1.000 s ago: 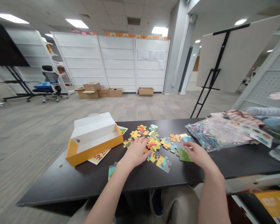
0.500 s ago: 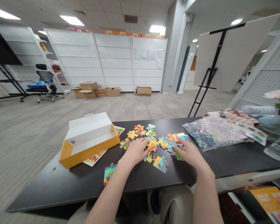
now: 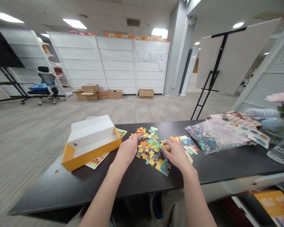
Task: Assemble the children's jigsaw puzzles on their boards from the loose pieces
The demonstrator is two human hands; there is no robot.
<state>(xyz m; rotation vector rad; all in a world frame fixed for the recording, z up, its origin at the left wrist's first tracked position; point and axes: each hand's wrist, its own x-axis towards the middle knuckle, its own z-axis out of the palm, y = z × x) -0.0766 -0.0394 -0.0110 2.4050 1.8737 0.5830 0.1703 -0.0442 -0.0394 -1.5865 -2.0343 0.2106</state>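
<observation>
Colourful jigsaw puzzle pieces lie in a loose spread on the black table, some overlapping. My left hand is at the left edge of the spread, its fingers closed on a puzzle piece seen nearly edge-on. To the right, my right hand has its thumb and bent fingers around a yellow puzzle piece, still low over the table. A blue, yellow and grey piece rests nearest me. Pale pieces lie beyond my right hand, partly hidden by it.
An open yellow box with white inside stands on the left, over a printed sheet. On the right are a clear plastic bag of small colourful bits, folded cloths and a glass vase. The black table's front edge is close to me.
My left hand has moved left and back from the middle of the pieces and now holds one. The right hand has shifted left onto a yellow piece, uncovering pale pieces.
</observation>
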